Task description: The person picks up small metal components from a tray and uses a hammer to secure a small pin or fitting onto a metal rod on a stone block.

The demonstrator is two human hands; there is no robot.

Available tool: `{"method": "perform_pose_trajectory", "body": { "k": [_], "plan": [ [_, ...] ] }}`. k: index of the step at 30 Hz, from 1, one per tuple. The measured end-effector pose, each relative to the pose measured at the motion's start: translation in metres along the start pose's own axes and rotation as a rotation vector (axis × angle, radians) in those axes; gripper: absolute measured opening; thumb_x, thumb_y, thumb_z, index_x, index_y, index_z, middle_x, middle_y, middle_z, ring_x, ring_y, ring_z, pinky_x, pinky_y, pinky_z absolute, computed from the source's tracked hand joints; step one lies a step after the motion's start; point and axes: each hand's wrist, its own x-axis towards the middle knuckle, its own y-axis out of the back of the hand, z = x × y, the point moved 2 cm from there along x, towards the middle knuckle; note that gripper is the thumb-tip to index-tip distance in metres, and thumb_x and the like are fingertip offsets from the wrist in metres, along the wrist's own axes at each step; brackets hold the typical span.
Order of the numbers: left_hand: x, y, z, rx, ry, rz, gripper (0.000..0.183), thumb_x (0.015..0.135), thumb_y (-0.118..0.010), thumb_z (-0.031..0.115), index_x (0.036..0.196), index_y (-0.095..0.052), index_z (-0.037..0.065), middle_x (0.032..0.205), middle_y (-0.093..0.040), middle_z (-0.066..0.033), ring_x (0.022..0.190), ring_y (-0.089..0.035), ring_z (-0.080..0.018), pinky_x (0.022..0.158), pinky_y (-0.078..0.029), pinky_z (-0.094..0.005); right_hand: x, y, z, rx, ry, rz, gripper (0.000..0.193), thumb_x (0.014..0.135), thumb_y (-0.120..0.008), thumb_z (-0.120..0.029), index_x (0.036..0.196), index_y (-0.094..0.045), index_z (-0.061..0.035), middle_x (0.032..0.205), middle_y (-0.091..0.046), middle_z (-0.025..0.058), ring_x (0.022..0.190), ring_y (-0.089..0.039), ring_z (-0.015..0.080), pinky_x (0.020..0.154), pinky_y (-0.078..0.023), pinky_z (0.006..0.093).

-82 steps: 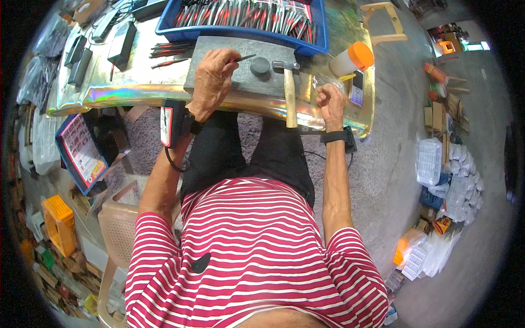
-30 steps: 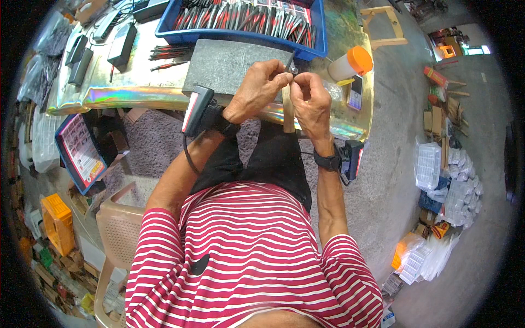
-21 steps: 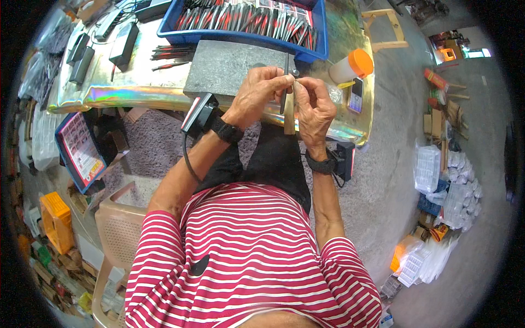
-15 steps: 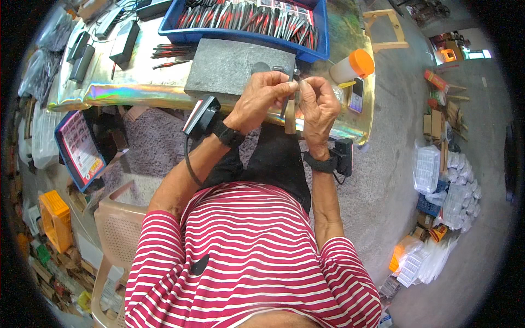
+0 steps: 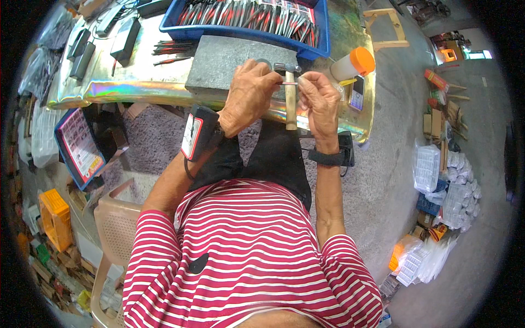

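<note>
Swung level, a slim rod (image 5: 290, 83) was pinched between left hand (image 5: 249, 94) and right hand (image 5: 321, 101) — apparently midway — as red-and-black sticks (image 5: 246, 17) packed the far blue tray (image 5: 183, 33).

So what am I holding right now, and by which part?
A thin rod: the left hand holds its left part. The right hand is at its right tip; whether it pinches cannot be told.

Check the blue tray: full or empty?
Not empty: the tray holds a row of red-and-black sticks. Completely full: cannot tell, far edge cropped.
</note>
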Motion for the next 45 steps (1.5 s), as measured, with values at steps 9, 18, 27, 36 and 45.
{"method": "perform_pose_trajectory", "body": {
  "k": [9,18,27,36,45],
  "plan": [
    [0.008,0.02,0.007,0.064,0.038,0.142,0.031,0.065,-0.062,0.01,0.095,-0.054,0.01,0.085,-0.052,-0.0077,0.082,-0.047,-0.0258,0.074,-0.035,-0.0358,-0.005,0.004,0.02,0.097,-0.064,-0.004,0.009,0.079,-0.053,-0.006,0.081,-0.049,0.0014,0.067,-0.051,0.006,0.05,-0.042,0.0053,0.041,-0.035,0.0167],
    [-0.019,0.003,0.008,-1.157,0.701,0.048,0.024,0.08,-0.054,0.016,0.098,-0.051,-0.001,0.08,-0.055,-0.0036,0.07,-0.051,-0.0088,0.066,-0.043,-0.0221,-0.013,-0.025,0.022,0.23,0.031,0.122,0.008,0.08,-0.052,-0.007,0.08,-0.047,-0.0003,0.063,-0.049,0.0029,0.048,-0.042,0.0056,0.04,-0.035,0.0176],
    [-0.028,0.0,-0.012,-1.265,0.823,0.108,0.021,0.077,-0.057,0.017,0.088,-0.055,-0.002,0.072,-0.056,-0.004,0.063,-0.052,-0.008,0.058,-0.044,-0.021,-0.02,-0.038,0.031,-0.066,-0.019,0.102,0.01,0.08,-0.054,-0.01,0.079,-0.051,-0.0006,0.061,-0.048,-0.001,0.047,-0.041,0.0039,0.04,-0.035,0.0166],
    [-0.018,0.011,-0.023,-1.445,0.907,-0.003,0.023,0.084,-0.049,0.018,0.095,-0.051,-0.002,0.083,-0.057,-0.0076,0.069,-0.056,-0.0118,0.066,-0.049,-0.0241,-0.012,-0.036,0.016,-0.087,0.047,0.016,0.012,0.078,-0.053,-0.007,0.083,-0.058,0.0021,0.062,-0.05,-0.0015,0.049,-0.042,0.0033,0.043,-0.033,0.0161],
    [-0.022,0.008,-0.026,-1.744,0.947,-0.117,0.021,0.083,-0.049,0.018,0.093,-0.052,-0.001,0.081,-0.056,-0.0059,0.071,-0.056,-0.012,0.066,-0.049,-0.0235,-0.012,-0.038,0.012,0.05,-0.017,-0.021,0.02,0.074,-0.054,0.0,0.094,-0.054,0.0051,0.074,-0.054,0.0031,0.053,-0.042,0.0042,0.048,-0.034,0.0169]
  ]
}}
